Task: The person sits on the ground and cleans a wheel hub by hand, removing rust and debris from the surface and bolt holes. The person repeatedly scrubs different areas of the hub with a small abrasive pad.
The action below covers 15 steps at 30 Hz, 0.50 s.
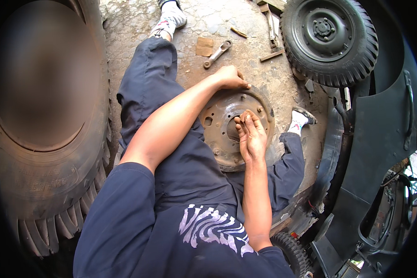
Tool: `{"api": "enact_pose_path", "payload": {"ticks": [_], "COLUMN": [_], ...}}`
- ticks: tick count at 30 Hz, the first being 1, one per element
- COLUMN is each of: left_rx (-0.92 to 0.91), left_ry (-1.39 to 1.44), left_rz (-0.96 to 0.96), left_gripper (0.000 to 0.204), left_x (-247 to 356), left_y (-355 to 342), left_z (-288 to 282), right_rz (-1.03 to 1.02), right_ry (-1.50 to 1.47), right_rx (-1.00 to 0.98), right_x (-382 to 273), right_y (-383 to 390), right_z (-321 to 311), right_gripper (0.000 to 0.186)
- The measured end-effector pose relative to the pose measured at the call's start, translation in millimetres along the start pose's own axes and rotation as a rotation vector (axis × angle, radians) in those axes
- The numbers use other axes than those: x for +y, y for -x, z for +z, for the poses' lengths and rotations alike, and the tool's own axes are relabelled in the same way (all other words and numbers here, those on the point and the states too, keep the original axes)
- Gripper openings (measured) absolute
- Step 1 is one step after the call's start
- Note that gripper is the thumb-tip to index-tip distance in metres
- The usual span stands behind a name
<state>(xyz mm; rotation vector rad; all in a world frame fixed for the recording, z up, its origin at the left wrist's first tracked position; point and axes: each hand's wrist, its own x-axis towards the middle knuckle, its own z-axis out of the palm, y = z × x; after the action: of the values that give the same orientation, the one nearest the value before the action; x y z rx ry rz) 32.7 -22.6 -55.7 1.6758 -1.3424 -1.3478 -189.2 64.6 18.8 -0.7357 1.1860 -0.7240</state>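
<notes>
A rusty, round brake drum (222, 109) with studs and a central hole lies between my legs. My left hand (231, 78) is closed on the drum's far rim, with the fingers curled down over its edge. Above the central hole, my right hand (252, 139) has its palm turned up. Its thumb and fingertips pinch a small reddish-brown piece (243, 117), mostly hidden by the fingers; its exact kind does not show. Beyond the drum, a connecting rod (217, 54) lies on the ground beside a creased brown sheet (204, 47).
A large tyre (46, 185) stands close on the left. To the right is a dark vehicle body (356, 185), with a mounted wheel (329, 37) at the far right. Metal pieces (271, 28) and a short stick (238, 32) lie on the rough ground (139, 18).
</notes>
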Motion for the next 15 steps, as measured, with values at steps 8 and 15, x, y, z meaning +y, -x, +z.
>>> {"api": "enact_pose_path", "payload": {"ticks": [8, 15], "left_rx": [0.000, -0.213], "left_ry": [-0.123, -0.243], "left_rz": [0.020, -0.190], "left_gripper": [0.057, 0.069], "left_x": [5.2, 37.0], "left_y": [1.4, 35.1], "left_z": [3.1, -45.2], "right_rz": [0.009, -0.012], "right_ry": [-0.134, -0.179], "right_rx": [-0.043, -0.071], "right_x": [-17.9, -27.1], "right_y": [0.4, 1.6], "right_z": [-9.0, -14.0], "right_gripper": [0.026, 0.020]}}
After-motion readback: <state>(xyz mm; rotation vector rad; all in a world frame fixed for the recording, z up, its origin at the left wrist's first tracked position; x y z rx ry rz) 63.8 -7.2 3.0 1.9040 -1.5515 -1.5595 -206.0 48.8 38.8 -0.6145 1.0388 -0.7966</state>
